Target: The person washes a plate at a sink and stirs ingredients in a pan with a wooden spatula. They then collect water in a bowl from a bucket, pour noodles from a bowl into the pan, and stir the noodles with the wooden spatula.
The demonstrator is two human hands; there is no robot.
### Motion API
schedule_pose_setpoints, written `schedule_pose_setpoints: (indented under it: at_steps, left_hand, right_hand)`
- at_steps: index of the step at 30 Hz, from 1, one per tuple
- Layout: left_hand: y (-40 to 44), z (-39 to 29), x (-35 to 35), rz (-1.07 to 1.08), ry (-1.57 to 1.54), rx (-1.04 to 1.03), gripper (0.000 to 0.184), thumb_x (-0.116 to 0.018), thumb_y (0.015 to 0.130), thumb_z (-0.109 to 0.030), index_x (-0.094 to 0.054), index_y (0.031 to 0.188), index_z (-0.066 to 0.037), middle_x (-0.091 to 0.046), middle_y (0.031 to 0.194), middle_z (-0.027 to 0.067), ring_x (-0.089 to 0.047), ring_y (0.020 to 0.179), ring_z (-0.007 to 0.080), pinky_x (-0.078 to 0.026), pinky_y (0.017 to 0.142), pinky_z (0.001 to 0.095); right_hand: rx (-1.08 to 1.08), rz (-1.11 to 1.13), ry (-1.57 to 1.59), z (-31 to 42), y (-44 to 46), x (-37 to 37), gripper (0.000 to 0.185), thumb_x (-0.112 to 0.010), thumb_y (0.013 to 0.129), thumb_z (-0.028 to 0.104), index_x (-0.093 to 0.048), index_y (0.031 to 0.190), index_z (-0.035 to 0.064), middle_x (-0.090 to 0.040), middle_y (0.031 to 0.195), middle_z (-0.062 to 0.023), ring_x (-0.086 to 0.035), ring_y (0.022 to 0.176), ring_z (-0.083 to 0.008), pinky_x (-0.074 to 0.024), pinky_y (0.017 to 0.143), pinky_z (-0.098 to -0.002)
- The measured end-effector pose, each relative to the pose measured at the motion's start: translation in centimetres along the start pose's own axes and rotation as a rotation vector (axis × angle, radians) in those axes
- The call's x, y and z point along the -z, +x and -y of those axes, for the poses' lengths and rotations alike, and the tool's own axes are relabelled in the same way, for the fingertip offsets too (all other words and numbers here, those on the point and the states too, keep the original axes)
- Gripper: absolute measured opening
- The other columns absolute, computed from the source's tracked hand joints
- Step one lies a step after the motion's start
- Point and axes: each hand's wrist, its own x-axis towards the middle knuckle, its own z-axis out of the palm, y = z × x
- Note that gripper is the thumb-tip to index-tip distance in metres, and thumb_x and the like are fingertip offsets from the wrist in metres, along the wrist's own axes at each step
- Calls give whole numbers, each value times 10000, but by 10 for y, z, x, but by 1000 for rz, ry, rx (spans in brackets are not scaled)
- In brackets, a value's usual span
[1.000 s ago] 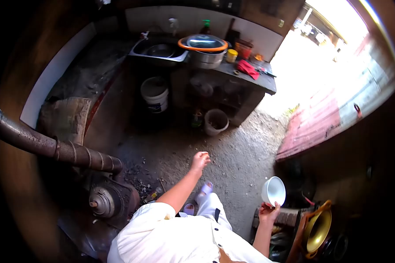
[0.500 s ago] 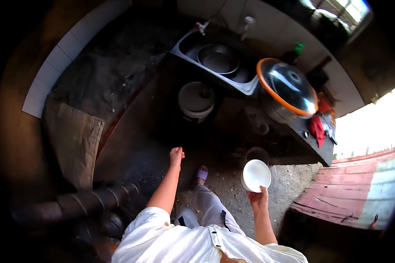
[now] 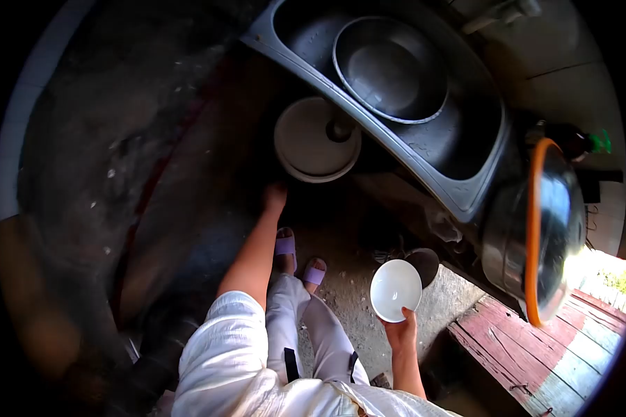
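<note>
A: Where's the white bowl (image 3: 393, 283)?

B: In the right hand (image 3: 402, 333), over the floor and apart from the sink (image 3: 459, 191). Its inside faces the camera.

A: How do the fingers sit on it?

B: The thumb laps over the rim onto the inside wall, and the other fingers go behind, so the rim is pinched between them.

A: And the left hand (image 3: 275, 197)?

B: Stretched forward into shadow, nearest the lidded bucket (image 3: 313, 149). It's too dark to tell whether its fingers are spread or pressed together.

A: What's in the way over there?

B: The front edge of the sink juts out above the bucket, hiding part of it. A dark roundish thing shows over the bucket's lid; I can't make out what it is. A wide metal basin (image 3: 389, 69) takes up much of the sink.

A: And on the right?

B: A big metal pot (image 3: 502, 243) stands beside the sink, topped by a glass lid with an orange rim (image 3: 533, 236). A bottle with a green top (image 3: 598, 142) is behind it. Lower down, a dark container (image 3: 426, 264) shows partly behind the bowl; I can't tell how near. Red and pale boards (image 3: 508, 330) lie beyond.
</note>
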Motion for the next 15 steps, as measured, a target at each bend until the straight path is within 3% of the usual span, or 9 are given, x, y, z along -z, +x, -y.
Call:
schedule_pose_setpoints:
  at_steps: [2,3,4,6,9,10,12,15]
  left_hand:
    - [44,29,-40,54,253,-141,403,-503,800,-371,-562,1065,-73,-588,976,170,-560,900,329,-443,780,395]
    - [62,29,-52,73,252,-136,403,-503,800,-371,-562,1065,-73,-588,976,170,-560,900,329,-443,780,395]
    - [75,27,-54,71,68,67,474,-470,815,-399,-504,1123,-40,-532,1068,194,-504,989,341,-393,848,403]
    - [90,22,-64,88,-112,276,547,-438,830,-426,-446,1181,-6,-477,1161,218,-447,1078,353,-343,917,411]
    - [103,25,-77,-37,-194,288,596,-417,840,-428,-395,1205,42,-361,1265,238,-320,1188,360,-242,993,400]
    - [115,49,-93,-110,-102,178,587,-449,833,-377,-318,1252,13,-438,1151,203,-412,830,277,-326,674,324]
    - [131,71,-101,-183,-10,62,614,-481,826,-326,-242,1300,-17,-514,1036,168,-504,471,195,-410,356,247]
    - [138,79,-102,-48,81,117,581,-449,839,-285,-235,1296,4,-509,1050,178,-528,501,217,-438,392,274]
  right_hand:
    - [2,-95,-4,-4,12,-6,542,-551,713,146,-364,1210,38,-450,1186,-94,-447,1086,-267,-389,890,-422]
    - [-1,-114,-5,-8,21,-6,542,-551,713,146,-364,1210,38,-450,1186,-94,-447,1086,-267,-389,890,-422]
    - [-2,-138,-7,-15,26,-3,545,-555,711,144,-364,1210,41,-451,1183,-93,-453,1079,-265,-392,886,-418]
    - [-10,-187,-12,-19,37,-12,549,-562,706,140,-365,1210,48,-455,1176,-88,-464,1064,-253,-400,876,-405]
    - [-39,-157,-25,-27,52,-18,540,-561,704,135,-372,1203,50,-459,1167,-84,-467,1059,-244,-399,877,-395]
    - [-39,-183,-19,-29,56,-22,530,-556,701,124,-380,1195,48,-462,1159,-87,-472,1053,-239,-394,884,-384]
    - [-23,-188,-45,-34,63,-25,528,-562,695,135,-388,1185,44,-470,1155,-90,-476,1047,-256,-406,868,-405]
    - [-6,-202,-78,-34,65,-36,531,-556,685,130,-392,1180,31,-474,1156,-93,-477,1051,-258,-406,875,-413]
